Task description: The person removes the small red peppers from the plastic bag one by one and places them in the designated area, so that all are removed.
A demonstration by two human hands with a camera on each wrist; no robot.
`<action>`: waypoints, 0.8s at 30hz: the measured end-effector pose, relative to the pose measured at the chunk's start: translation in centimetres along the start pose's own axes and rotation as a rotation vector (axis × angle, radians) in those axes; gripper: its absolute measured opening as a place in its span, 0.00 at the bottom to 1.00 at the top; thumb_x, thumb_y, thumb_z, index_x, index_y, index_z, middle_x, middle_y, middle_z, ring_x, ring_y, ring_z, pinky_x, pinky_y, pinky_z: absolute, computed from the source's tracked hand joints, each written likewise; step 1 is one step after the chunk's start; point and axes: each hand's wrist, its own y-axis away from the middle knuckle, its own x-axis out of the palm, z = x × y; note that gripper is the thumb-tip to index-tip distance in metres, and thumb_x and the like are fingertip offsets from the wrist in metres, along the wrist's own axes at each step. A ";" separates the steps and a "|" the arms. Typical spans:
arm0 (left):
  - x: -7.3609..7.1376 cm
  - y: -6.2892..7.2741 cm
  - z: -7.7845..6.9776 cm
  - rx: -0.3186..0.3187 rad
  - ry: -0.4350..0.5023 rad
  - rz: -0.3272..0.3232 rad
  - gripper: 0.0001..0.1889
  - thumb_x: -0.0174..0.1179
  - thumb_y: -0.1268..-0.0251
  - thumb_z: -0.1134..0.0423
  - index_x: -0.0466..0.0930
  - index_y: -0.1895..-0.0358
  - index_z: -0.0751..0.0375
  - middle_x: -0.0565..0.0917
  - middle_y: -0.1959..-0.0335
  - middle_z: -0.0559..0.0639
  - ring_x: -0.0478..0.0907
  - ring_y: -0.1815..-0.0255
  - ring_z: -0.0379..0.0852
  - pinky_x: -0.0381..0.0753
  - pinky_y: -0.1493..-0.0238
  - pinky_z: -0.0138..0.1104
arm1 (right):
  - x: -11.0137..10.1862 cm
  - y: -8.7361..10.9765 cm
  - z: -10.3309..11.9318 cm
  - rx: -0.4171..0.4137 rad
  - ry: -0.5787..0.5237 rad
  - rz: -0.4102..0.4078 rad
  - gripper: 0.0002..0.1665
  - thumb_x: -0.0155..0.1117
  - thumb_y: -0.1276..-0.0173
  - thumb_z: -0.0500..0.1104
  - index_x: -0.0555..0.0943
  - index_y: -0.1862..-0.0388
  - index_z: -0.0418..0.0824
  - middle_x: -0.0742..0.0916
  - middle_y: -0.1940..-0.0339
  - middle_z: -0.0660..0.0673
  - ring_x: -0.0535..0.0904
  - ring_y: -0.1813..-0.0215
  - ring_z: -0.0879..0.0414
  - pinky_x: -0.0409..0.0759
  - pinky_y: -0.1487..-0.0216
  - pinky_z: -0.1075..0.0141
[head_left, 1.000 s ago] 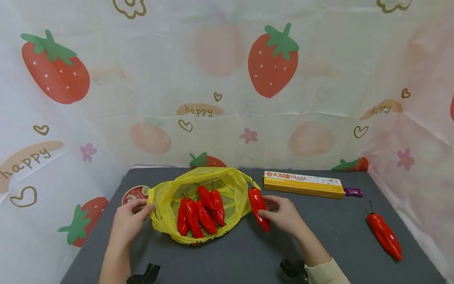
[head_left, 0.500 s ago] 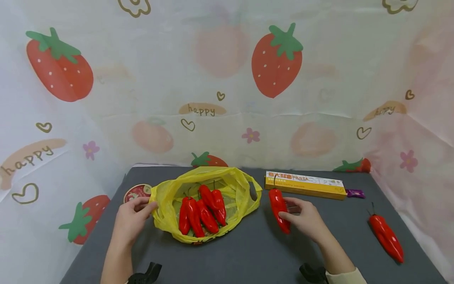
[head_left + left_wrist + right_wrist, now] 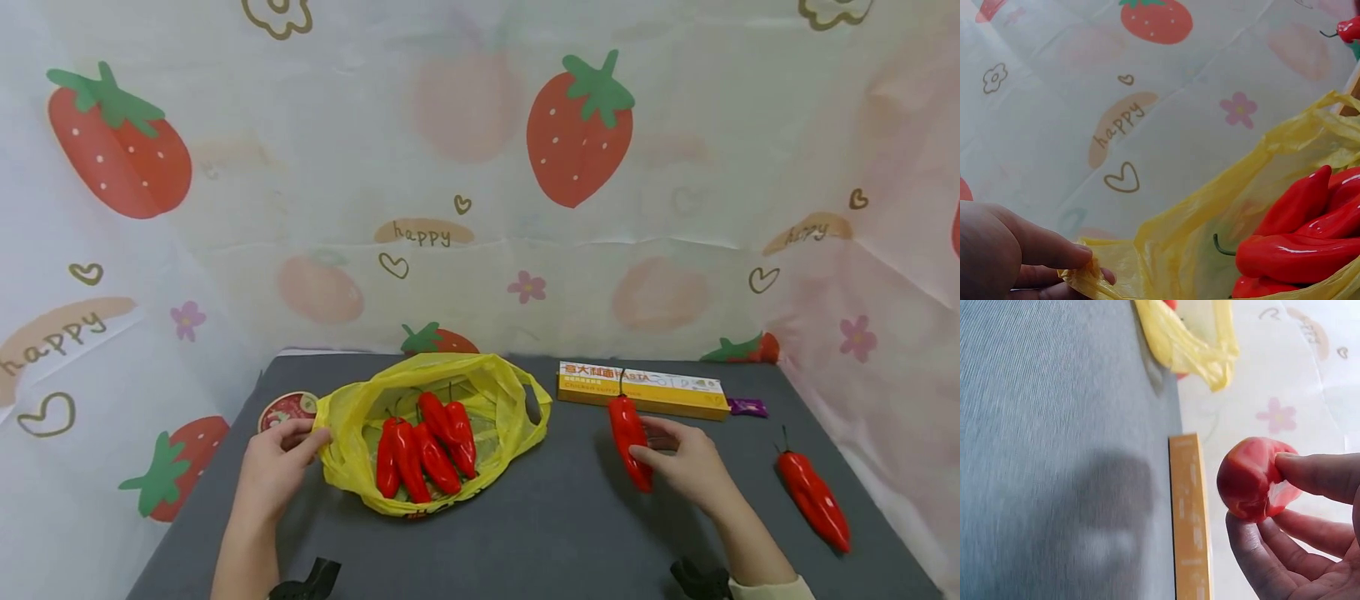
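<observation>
A yellow plastic bag (image 3: 348,454) lies with its mouth spread, and several red chili peppers (image 3: 408,458) rest inside it. My left hand (image 3: 273,458) pinches the bag's left edge between thumb and fingers, as the left wrist view shows up close. To the right of the bag, my right hand (image 3: 686,462) holds one red chili pepper (image 3: 628,442) between thumb and fingertips, stem upward. In the right wrist view that chili pepper (image 3: 1250,481) is seen end-on, above the grey table. Another red chili pepper (image 3: 813,500) lies at the far right.
A yellow and white pasta box (image 3: 645,392) lies along the back of the grey table (image 3: 510,550), with a small purple packet (image 3: 747,407) at its right end. A round red item (image 3: 288,408) sits behind my left hand. A printed cloth (image 3: 465,125) hangs behind the table.
My right hand has moved to the right, carrying the chili pepper away from the bag's right edge. The left hand stays on the bag.
</observation>
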 end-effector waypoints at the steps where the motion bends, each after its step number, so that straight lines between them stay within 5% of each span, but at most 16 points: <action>1: 0.0 0.0 0.0 -0.002 -0.002 -0.001 0.26 0.63 0.30 0.47 0.80 0.41 0.65 0.84 0.50 0.59 0.78 0.55 0.48 0.79 0.61 0.28 | -0.3 0.0 -0.2 0.003 0.009 -0.005 0.38 0.72 0.33 0.52 0.74 0.31 0.33 0.84 0.41 0.31 0.83 0.44 0.37 0.85 0.50 0.49; 24: -0.4 0.1 0.2 0.005 -0.002 0.005 0.27 0.62 0.29 0.47 0.80 0.40 0.66 0.85 0.52 0.58 0.80 0.57 0.47 0.80 0.62 0.27 | -6.2 2.5 -6.2 0.095 0.120 -0.070 0.46 0.68 0.33 0.62 0.72 0.31 0.30 0.82 0.40 0.27 0.81 0.42 0.34 0.85 0.50 0.49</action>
